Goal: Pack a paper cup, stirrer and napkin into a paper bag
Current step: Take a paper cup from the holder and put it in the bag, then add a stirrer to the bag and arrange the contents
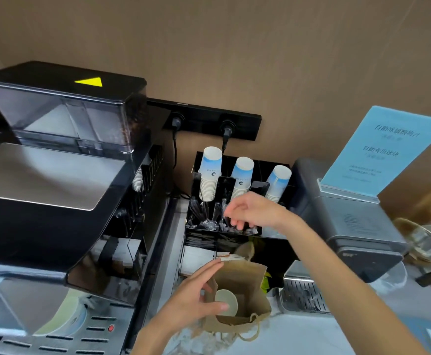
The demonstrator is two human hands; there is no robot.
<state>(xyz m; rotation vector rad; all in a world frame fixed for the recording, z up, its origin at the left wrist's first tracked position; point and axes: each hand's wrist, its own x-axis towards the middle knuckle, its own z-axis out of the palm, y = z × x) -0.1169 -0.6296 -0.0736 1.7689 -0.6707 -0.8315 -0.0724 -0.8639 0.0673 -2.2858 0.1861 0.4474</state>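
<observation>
A brown paper bag [245, 280] stands open on the counter with a white paper cup [226, 301] inside it. My left hand [196, 293] grips the bag's left rim and holds it open. My right hand [250, 212] hovers over the black organiser's compartment of wrapped stirrers [209, 221], fingers curled down and apart, touching the wrappers; nothing is clearly held. Three stacks of upside-down blue-and-white cups [210, 172] stand behind. White napkins [196, 260] lie in a lower compartment, just beyond the bag.
A large black and silver coffee machine [55, 175] fills the left side. A grey ice maker [350, 221] with a blue sign [381, 152] stands on the right, and a drip tray [301, 295] sits right of the bag. Cables hang from a wall socket strip [209, 119].
</observation>
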